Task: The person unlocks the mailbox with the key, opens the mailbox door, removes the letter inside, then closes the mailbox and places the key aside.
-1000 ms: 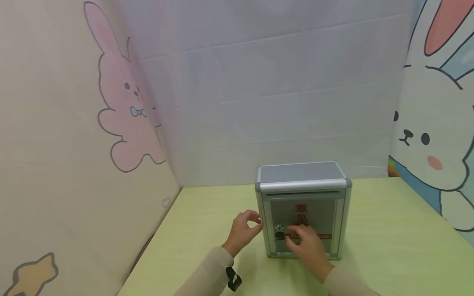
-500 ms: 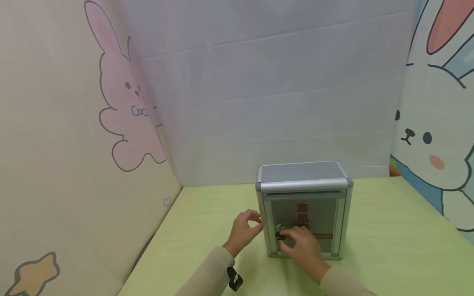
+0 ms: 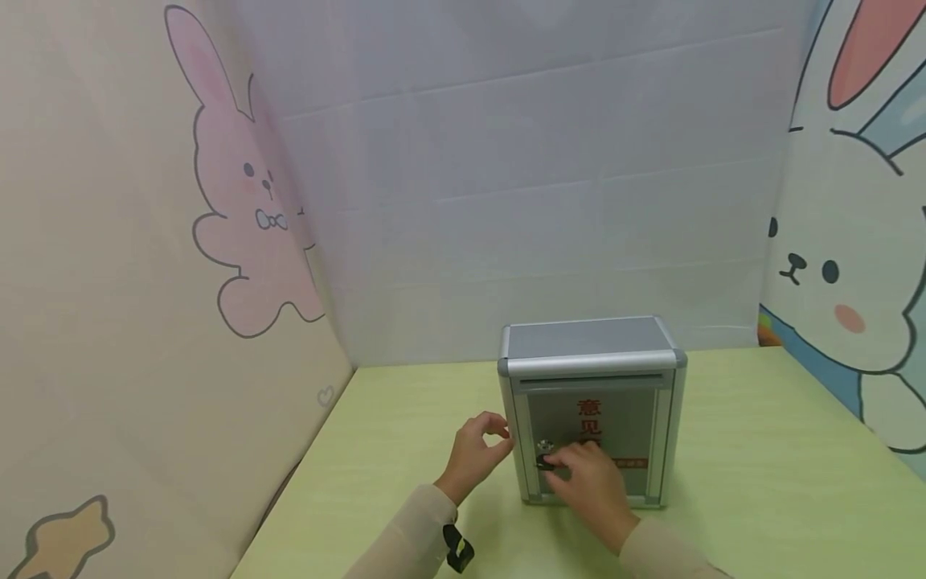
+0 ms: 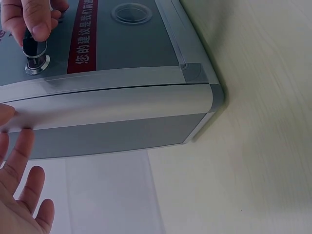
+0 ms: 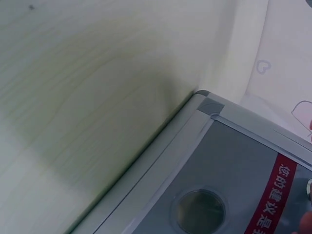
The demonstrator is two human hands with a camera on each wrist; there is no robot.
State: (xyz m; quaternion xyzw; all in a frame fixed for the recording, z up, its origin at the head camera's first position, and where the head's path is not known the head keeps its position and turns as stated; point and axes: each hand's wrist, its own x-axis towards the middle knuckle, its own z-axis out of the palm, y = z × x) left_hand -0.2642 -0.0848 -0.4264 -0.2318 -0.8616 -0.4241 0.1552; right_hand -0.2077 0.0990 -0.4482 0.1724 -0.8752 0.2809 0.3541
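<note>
A silver-framed grey suggestion box (image 3: 628, 426) with red lettering stands upright on the table. Low on the left of its front panel is a round metal lock (image 4: 38, 64), from which a black-headed key (image 4: 30, 46) sticks out. Thumb and index finger of my right hand (image 3: 592, 482) pinch the key's head. My left hand (image 3: 473, 454) is at the box's left side, its thumb and index fingertips at the frame edge and the other fingers spread in the left wrist view. Only a sliver of right fingertip (image 5: 306, 225) shows in the right wrist view.
The box rests on a pale yellow-green table (image 3: 767, 450). Behind it hangs a white backdrop (image 3: 550, 201). Walls with cartoon rabbits stand at both sides. A round window (image 4: 131, 13) sits low in the box's front. A black strap (image 3: 457, 548) hangs at my left wrist.
My right hand has moved a little left and its fingertips have come onto the key, which it now pinches. The left hand and the box have kept their places.
</note>
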